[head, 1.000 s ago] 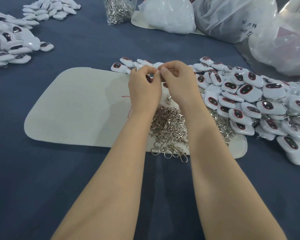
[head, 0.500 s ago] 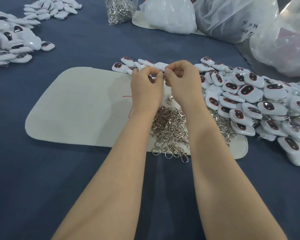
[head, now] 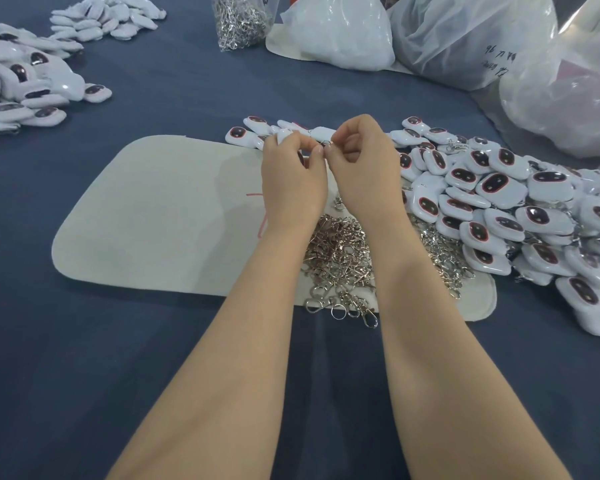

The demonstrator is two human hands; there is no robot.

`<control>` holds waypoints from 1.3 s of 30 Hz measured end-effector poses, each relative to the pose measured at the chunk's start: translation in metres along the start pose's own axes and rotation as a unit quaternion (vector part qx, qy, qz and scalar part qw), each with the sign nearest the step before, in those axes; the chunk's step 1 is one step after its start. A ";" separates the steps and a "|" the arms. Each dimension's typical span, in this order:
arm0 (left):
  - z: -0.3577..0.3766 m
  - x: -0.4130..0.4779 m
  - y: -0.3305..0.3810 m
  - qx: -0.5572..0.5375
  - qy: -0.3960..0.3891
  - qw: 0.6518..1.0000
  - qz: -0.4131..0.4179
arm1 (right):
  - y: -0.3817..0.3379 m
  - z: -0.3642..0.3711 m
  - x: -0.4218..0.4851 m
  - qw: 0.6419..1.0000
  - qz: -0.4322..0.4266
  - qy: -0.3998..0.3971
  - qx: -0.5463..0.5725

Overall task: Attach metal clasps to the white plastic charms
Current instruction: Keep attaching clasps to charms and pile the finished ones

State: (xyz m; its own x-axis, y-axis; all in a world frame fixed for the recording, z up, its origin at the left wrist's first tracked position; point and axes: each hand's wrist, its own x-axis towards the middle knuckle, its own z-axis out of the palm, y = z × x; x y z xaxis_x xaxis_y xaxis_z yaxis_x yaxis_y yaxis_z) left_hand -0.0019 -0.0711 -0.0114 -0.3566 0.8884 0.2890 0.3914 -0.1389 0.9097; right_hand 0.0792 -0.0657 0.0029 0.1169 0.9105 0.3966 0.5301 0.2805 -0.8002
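Two bare hands meet over a pale grey felt mat (head: 160, 209) on the dark blue tabletop (head: 84, 358). The left hand (head: 291, 181) curls its fingers round one small white plastic charm (head: 284, 136). The right hand (head: 364, 168) pinches a tiny silver metal clasp (head: 327, 143) right next to that charm. Under the wrists lies a pile of shiny silver metal clasps (head: 340, 251). A big heap of white plastic charms with dark oval faces (head: 499, 202) sits to the right, partly on the mat.
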 end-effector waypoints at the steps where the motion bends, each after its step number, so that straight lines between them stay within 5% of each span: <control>1: 0.000 0.000 0.000 0.002 0.003 1.000 0.002 | 0.001 0.000 0.000 1.000 -0.001 0.000 0.000; 19: -0.003 0.000 -0.003 0.026 -0.005 1.000 0.014 | 0.007 0.002 -0.003 0.997 -0.056 -0.046 -0.016; 27: -0.003 0.002 0.000 0.003 0.000 1.000 0.010 | 0.008 0.007 -0.003 0.998 -0.011 0.003 0.063; 39: -0.004 0.000 -0.007 0.091 -0.042 0.995 0.022 | 0.012 0.002 -0.003 0.997 -0.039 -0.042 -0.050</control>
State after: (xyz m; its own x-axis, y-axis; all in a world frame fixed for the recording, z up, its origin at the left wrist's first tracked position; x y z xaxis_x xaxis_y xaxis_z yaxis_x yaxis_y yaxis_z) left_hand -0.0076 -0.0714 -0.0162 -0.2660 0.9181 0.2937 0.5547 -0.1034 0.8256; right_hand 0.0841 -0.0648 -0.0090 0.0037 0.9109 0.4126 0.6169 0.3227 -0.7179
